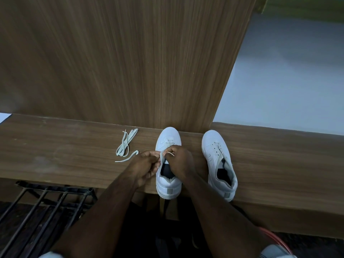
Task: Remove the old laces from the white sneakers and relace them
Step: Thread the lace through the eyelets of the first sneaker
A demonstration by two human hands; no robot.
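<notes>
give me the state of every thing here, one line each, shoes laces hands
left sneaker: upright on the wooden shelf, a lace in its lowest eyelets, being worked on
right sneaker: upright on the shelf, eyelets bare, no lace, untouched
loose lace: lying bunched on the shelf, left of the sneakers
lace in the hands: pinched over the left sneaker's tongue
left hand: pinching the lace
right hand: pinching the lace

Bare shelf (55,155) lies left of my loose laces (125,144); the upright wooden panel (130,62) blocks reach behind both sneakers (218,161).
</notes>
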